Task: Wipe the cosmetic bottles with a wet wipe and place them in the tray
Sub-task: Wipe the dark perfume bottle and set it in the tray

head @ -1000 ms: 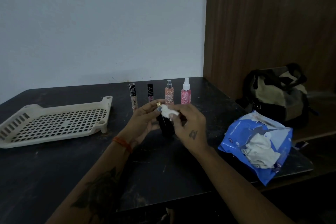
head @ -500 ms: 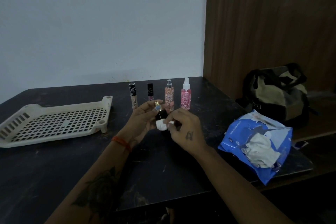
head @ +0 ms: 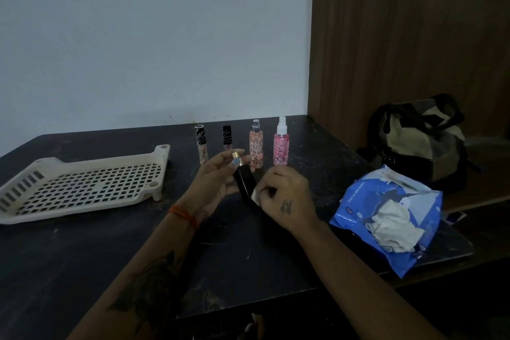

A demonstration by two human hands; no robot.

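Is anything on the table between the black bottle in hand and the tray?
Nothing visible. The black bottle, held in the left hand, is right of the tray, with bare table between. The four standing bottles stand behind, off that path.

Wipes pack (head: pixel 386 218) print (too blurred to read)

On the tabletop (head: pixel 82 257) in front of you, the tray (head: pixel 16 212) sits toward the left edge. Four bottles (head: pixel 256 144) stand in a row near the back edge. Your hands (head: pixel 287 196) meet just before that row, a bottle (head: pixel 244 179) and wipe (head: pixel 255 196) between them. The wipe pack (head: pixel 386 218) lies at the right edge; a bag (head: pixel 419 141) sits behind it, off the tabletop.
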